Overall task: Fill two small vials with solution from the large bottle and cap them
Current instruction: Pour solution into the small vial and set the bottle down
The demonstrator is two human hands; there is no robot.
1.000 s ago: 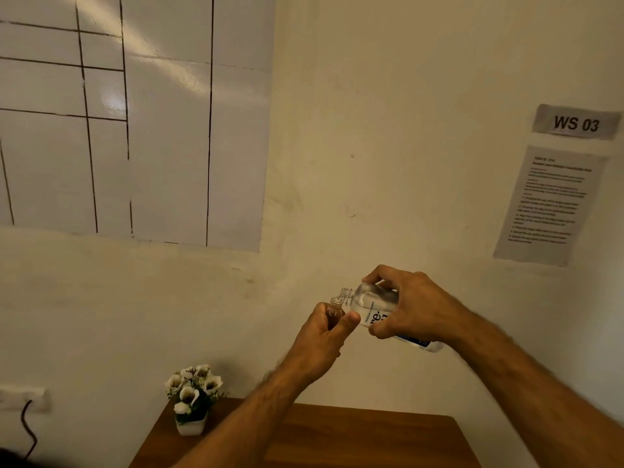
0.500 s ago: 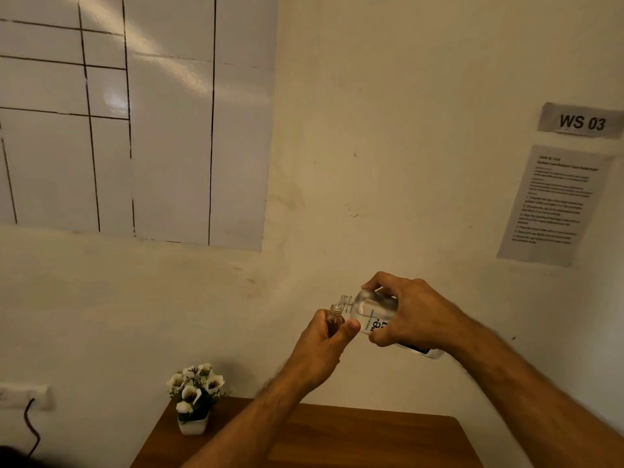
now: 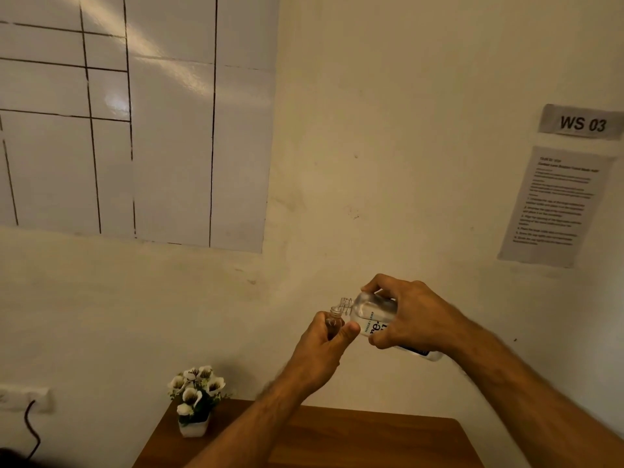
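My left hand (image 3: 322, 349) grips a small brownish vial (image 3: 334, 321) upright, its open neck showing above my fingers. My right hand (image 3: 410, 315) holds the large clear bottle (image 3: 369, 310), tipped over to the left with its label facing me. The bottle's uncapped threaded mouth sits right at the vial's mouth, touching or nearly so. Both are held in the air above the far edge of the table. Most of the vial's body is hidden in my fist. No cap and no second vial are in view.
A wooden table (image 3: 371, 440) lies below my arms, with a small white pot of white flowers (image 3: 196, 400) at its back left corner. Behind is a wall with a whiteboard sheet (image 3: 135, 113), a "WS 03" sign (image 3: 582, 123) and a printed sheet (image 3: 553, 204).
Both hands with bottle and vial have drifted slightly down and to the right in view. The bottle stays tipped at the vial's mouth.
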